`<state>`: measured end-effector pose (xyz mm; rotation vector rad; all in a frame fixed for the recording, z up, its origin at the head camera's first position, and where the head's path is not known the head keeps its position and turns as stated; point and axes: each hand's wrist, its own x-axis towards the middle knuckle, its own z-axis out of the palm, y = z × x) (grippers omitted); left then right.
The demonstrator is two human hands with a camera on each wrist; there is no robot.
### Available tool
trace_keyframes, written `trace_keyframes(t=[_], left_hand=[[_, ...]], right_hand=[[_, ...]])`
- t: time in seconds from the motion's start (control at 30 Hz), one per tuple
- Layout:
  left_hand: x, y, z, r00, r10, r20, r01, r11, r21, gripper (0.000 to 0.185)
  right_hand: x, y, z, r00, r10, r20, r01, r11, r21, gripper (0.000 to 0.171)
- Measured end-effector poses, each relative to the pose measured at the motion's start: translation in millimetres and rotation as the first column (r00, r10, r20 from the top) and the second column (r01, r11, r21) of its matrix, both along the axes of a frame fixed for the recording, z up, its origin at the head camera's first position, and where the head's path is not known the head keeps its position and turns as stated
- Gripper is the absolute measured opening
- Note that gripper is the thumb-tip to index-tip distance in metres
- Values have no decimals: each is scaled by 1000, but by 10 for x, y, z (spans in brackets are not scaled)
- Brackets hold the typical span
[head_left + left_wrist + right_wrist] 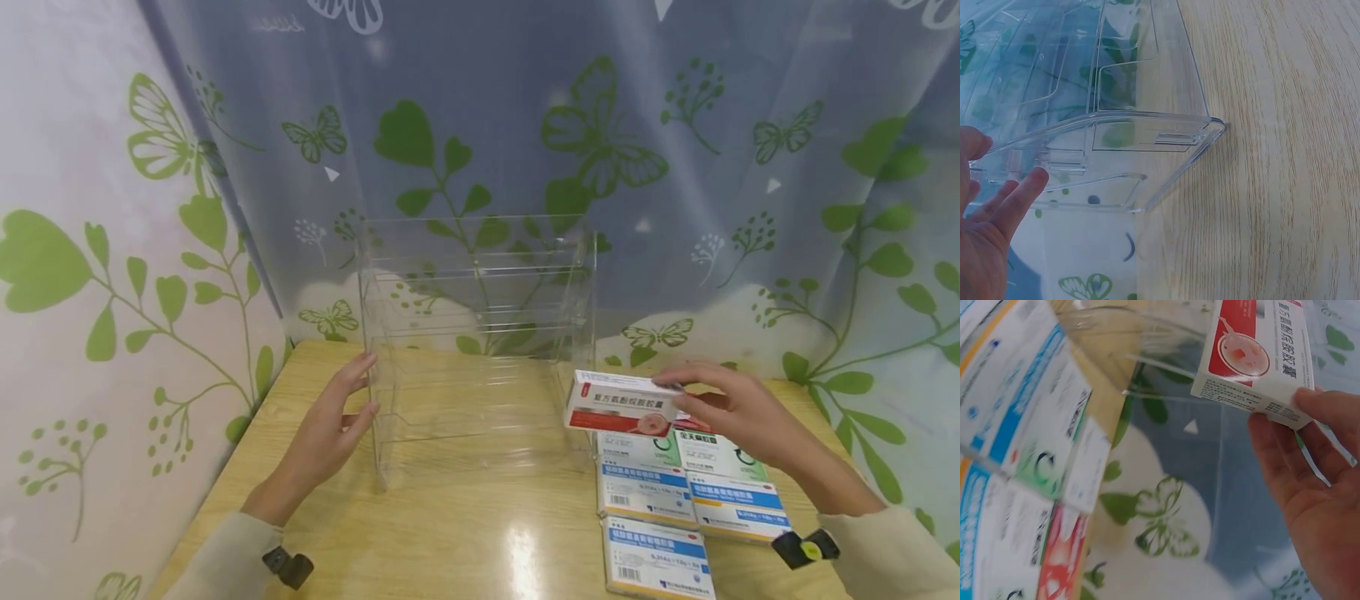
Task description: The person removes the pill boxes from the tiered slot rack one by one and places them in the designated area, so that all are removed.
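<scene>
A white and red medicine box [618, 407] is pinched at its right end by my right hand [731, 412]. In the right wrist view, thumb and fingers grip the end of this box [1254, 353]. It is held above the table, beside the right side of a clear acrylic tiered rack [480, 332]. My left hand [330, 421] is at the rack's left side panel, its fingertips against or very near it. The left wrist view shows the left hand's fingers [1019, 200] extended beside the clear panel [1147, 117], not curled round it.
Flat medicine boxes lie at the right of the wooden table [465, 533]: blue and white ones [660, 558] in front, green and white ones [720, 454] behind, partly covered by the right hand. A patterned curtain [480, 108] hangs behind and at both sides.
</scene>
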<state>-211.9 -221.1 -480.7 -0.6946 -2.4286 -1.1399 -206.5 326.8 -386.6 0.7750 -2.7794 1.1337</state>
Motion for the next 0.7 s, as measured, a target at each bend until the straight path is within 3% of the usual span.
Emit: trace_keyframes(t=[0.37,0.5,0.57,0.6,0.7], left_hand=[[13,3,-3,1000,8,15,-8,1000,1,79],[13,4,-2,1000,4,14,-4,1000,1,78],[12,6,-1,1000,1,11,-1,1000,3,78],[12,8,-1,1000,0,11,0,1000,4,78],[10,6,-2,1000,-2,13,2,1000,4,78]], right_hand=[[332,853,-333,985,-98,141,79,988,135,29],[451,1151,-452,962,-88,259,53,989,136,29],[511,1289,-502,933,-89,347,42,989,141,30],[539,1351,-520,908,-107,406,44,986,162,32],[601,1507,-583,802,-139,581,51,985,166,41]])
